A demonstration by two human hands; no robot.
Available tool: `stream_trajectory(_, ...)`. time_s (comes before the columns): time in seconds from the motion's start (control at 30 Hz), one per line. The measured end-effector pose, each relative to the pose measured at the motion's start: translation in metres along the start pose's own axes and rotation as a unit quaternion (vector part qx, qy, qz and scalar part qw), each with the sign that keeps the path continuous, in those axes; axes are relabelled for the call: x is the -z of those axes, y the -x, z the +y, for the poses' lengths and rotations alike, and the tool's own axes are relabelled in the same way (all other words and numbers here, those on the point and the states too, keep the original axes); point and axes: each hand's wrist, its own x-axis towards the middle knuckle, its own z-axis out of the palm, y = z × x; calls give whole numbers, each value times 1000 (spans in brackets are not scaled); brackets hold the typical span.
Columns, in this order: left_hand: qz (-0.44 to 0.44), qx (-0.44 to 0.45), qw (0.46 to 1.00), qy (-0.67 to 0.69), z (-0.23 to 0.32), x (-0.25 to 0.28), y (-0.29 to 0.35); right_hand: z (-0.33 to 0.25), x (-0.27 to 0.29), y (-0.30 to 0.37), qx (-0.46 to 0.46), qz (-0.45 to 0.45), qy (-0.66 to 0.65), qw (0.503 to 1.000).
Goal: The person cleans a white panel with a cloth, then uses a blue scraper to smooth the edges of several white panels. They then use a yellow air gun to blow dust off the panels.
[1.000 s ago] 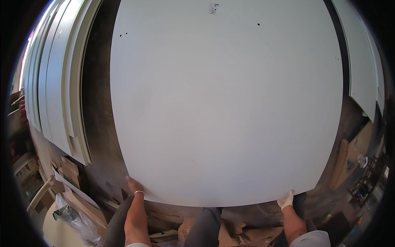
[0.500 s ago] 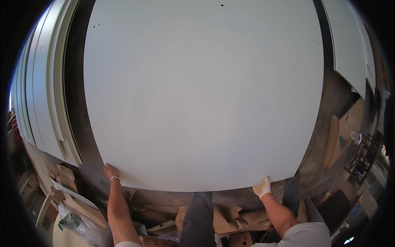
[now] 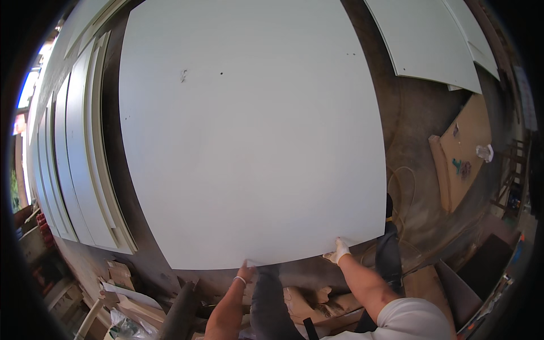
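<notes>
Lg wht panel, smooth broad face toward cam, sits R of wht board stack, dk gap betw; exact tilt unclear. Face has sm blk spot, gray scuff nearer stack, + tiny dk dots by edge farthest from stack.

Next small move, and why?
Perhaps slide the left hand left along the white panel: that hand is well in from the near left corner, while the right hand is closer to the near right corner, so a wider hold may steady the panel.
</notes>
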Motion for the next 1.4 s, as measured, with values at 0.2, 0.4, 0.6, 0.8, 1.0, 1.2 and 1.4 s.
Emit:
stream_trajectory(0.2, 331, -122, 933, -63, 125, 172, -69, -60, 53, 17, 72, -58, -132, 987)
stream_trajectory(0.4, 113, -165, 964, 177, 158, 348, -60, -191, 131, 13, 81, -35, -205, 975)
stream_trajectory(0.6, 29, -144, 981, 128, 241, 436, -71, -305, 105, 89, 227, -288, -37, 930)
stream_trajectory(0.8, -29, -72, 990, 120, 376, 455, -71, -325, 122, 154, 104, -364, 68, 923)
stream_trajectory(1.0, 100, 12, 825, 556, 424, 493, -65, -308, 154, 157, 70, -324, 55, 942)
stream_trajectory(1.2, 223, 92, 622, 745, 411, 556, -49, -313, 194, 147, 58, -311, 110, 942)
stream_trajectory(1.4, 325, 141, 556, 752, 406, 489, -54, -361, 207, 160, 152, -253, 227, 928)
